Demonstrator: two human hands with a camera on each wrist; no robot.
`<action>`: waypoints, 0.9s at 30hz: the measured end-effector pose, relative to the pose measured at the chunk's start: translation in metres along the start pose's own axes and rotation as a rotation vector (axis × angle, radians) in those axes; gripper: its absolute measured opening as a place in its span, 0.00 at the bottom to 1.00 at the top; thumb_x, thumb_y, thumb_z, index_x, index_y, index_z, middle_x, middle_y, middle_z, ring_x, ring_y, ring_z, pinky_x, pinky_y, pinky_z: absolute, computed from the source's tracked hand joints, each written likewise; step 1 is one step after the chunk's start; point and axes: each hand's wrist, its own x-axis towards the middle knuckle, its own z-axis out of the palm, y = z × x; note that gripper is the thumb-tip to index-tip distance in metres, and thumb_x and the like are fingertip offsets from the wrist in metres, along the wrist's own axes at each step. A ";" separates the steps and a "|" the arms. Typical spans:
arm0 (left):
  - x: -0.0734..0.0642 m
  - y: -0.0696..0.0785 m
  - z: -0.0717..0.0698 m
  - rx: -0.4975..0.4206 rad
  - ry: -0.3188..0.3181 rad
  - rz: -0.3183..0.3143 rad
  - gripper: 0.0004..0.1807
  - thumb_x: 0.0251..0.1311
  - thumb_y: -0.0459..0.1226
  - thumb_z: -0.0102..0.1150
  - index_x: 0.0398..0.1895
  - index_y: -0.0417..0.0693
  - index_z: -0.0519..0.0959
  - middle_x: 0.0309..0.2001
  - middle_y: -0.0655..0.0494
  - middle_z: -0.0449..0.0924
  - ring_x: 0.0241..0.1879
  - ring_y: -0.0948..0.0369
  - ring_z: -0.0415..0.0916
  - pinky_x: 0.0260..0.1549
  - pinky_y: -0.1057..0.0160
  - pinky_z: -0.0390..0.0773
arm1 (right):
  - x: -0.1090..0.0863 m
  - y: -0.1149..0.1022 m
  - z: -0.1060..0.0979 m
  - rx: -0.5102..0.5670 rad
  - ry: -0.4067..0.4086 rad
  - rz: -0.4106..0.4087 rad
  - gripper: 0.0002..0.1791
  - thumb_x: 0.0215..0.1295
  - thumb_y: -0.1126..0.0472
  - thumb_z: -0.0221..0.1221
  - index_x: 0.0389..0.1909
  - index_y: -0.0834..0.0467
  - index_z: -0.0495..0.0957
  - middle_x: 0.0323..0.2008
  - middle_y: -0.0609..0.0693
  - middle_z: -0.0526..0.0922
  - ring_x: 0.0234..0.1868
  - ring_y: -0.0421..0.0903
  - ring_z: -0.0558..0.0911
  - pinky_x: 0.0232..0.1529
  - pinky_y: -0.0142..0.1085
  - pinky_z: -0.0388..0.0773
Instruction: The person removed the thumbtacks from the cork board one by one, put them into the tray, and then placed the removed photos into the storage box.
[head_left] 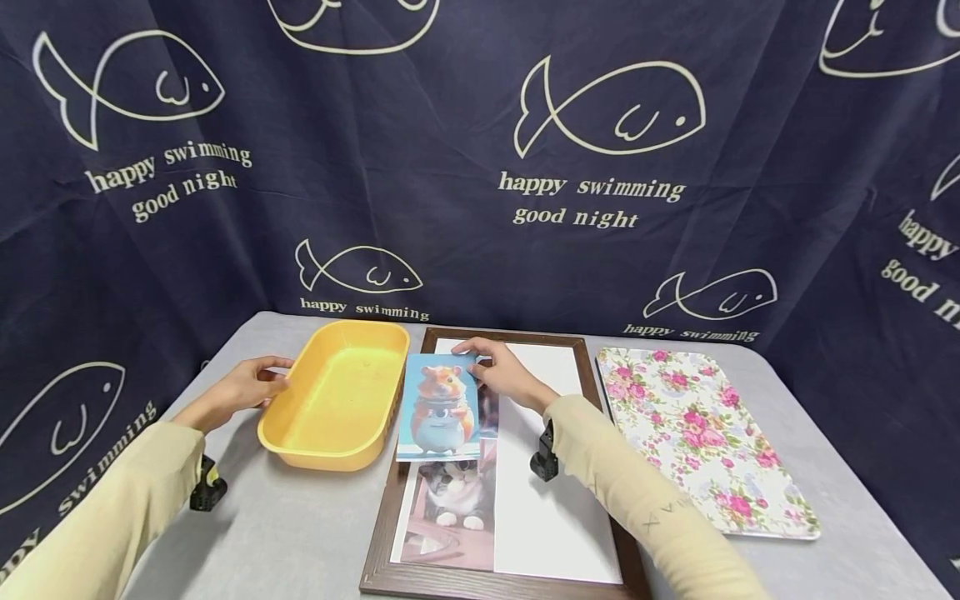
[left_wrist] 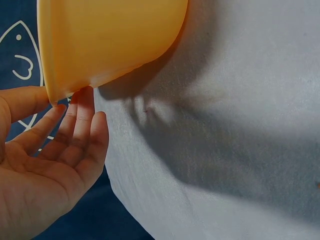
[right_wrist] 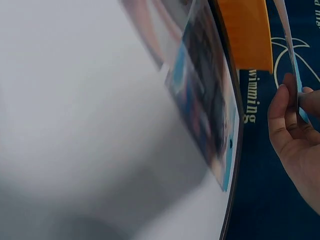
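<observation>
At the rim of a yellow plastic tub (head_left: pixel 337 400), on its left side, my left hand (head_left: pixel 242 390) pinches the edge between thumb and fingers. The left wrist view shows that hand (left_wrist: pixel 55 155) at the tub's corner. Between thumb and fingers of my right hand (head_left: pixel 504 372) is the top corner of a picture card (head_left: pixel 441 410) with a cartoon hamster on blue. The card is held above a brown wooden frame (head_left: pixel 382 533) lying flat. Within the frame, a cat picture (head_left: pixel 453 512) and another picture (right_wrist: pixel 205 95), partly covered in the head view, lie on a white backing (head_left: pixel 551 500).
On the right of the grey table (head_left: pixel 262 533) lies a floral-patterned tray (head_left: pixel 690 425) or board. A dark blue curtain (head_left: pixel 465 150) with fish drawings hangs behind the table and at both sides. The tub stands close to the frame's left edge.
</observation>
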 end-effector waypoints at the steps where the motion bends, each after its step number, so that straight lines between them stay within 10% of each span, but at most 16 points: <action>1: 0.000 -0.001 0.000 -0.004 0.000 0.008 0.27 0.61 0.36 0.49 0.62 0.31 0.59 0.44 0.43 0.74 0.32 0.64 0.70 0.30 0.67 0.72 | 0.001 -0.002 0.002 0.006 -0.002 0.002 0.19 0.61 0.74 0.46 0.52 0.59 0.73 0.54 0.56 0.74 0.35 0.45 0.77 0.36 0.50 0.76; 17: 0.000 0.001 0.001 0.012 0.005 -0.003 0.27 0.62 0.36 0.48 0.61 0.31 0.59 0.45 0.40 0.73 0.34 0.64 0.70 0.30 0.67 0.72 | 0.015 -0.029 0.025 0.062 -0.042 -0.006 0.20 0.62 0.74 0.46 0.55 0.64 0.70 0.57 0.60 0.71 0.35 0.51 0.76 0.31 0.33 0.75; 27: 0.000 0.002 0.001 0.011 0.001 -0.004 0.27 0.62 0.36 0.48 0.62 0.30 0.59 0.45 0.40 0.73 0.34 0.64 0.70 0.30 0.67 0.72 | 0.032 -0.026 0.043 0.113 0.012 -0.018 0.20 0.62 0.75 0.45 0.55 0.65 0.70 0.56 0.60 0.71 0.32 0.44 0.76 0.37 0.44 0.79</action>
